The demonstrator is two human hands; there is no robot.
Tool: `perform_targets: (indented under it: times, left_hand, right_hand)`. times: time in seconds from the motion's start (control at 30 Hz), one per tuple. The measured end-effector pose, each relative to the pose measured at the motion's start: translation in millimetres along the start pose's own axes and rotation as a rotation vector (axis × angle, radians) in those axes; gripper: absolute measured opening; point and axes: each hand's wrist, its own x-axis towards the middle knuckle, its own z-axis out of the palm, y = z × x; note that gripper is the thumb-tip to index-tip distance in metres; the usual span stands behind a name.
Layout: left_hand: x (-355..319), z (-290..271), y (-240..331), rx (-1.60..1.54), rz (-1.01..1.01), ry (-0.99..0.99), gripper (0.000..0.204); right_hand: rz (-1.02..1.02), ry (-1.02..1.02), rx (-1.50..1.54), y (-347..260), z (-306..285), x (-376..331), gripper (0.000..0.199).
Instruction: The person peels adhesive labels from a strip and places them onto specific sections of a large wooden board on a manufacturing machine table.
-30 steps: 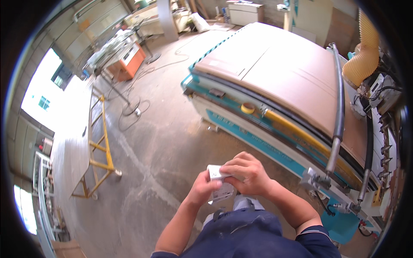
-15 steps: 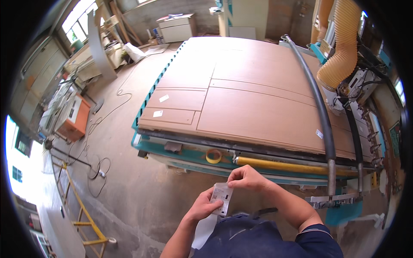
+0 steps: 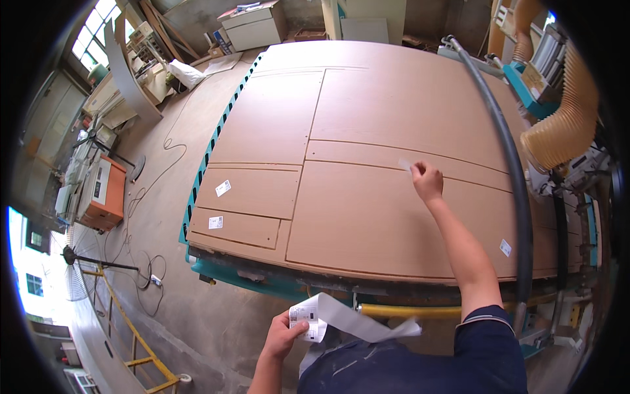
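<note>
My left hand (image 3: 281, 336) grips a strip of white printed labels (image 3: 315, 320) just in front of the table's near edge. The bare-looking backing of that strip curls away to the right across my body. Farther out, my right hand (image 3: 428, 182) reaches over a large brown board (image 3: 374, 223), a small pale label (image 3: 405, 163) pinched at its fingertips and slightly blurred. Grooves divide the board into rectangular panels. Two white labels lie on panels at its left, an upper one (image 3: 224, 188) and a lower one (image 3: 215, 222); another label (image 3: 505, 247) lies near the right.
A dark padded bar (image 3: 505, 151) spans the board's right side, with a ribbed yellow hose (image 3: 564, 128) beyond it. A yellow roller (image 3: 413, 311) runs under the front edge. Leftward are an orange machine (image 3: 104, 194), floor cables (image 3: 157, 141) and a yellow frame (image 3: 134, 338).
My right hand has left the strip at my left hand and moved out over the board with a single label. The strip's backing now trails rightward. The view has shifted closer over the board.
</note>
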Motion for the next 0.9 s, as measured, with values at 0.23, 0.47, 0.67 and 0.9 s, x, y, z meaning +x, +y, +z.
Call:
perform_targets:
  times: [0.23,0.47,0.67,0.9]
  left_hand:
    - [37,14,10,-0.051,-0.004,0.183,0.031]
    - [73,34,38,-0.117,0.029,0.217,0.035]
    - [108,43,66,-0.121,0.043,0.145,0.030]
    - [93,30,81,-0.143,0.085,0.099,0.030]
  right_hand:
    - [-0.740,0.067,-0.061,17,61,78,0.003]
    - [-0.772,-0.277,-0.149,27,70,57,0.031]
    - [-0.706,-0.493,-0.329,7,63,49,0.071]
    - [-0.458,-0.564,-0.247,8,29,26,0.050]
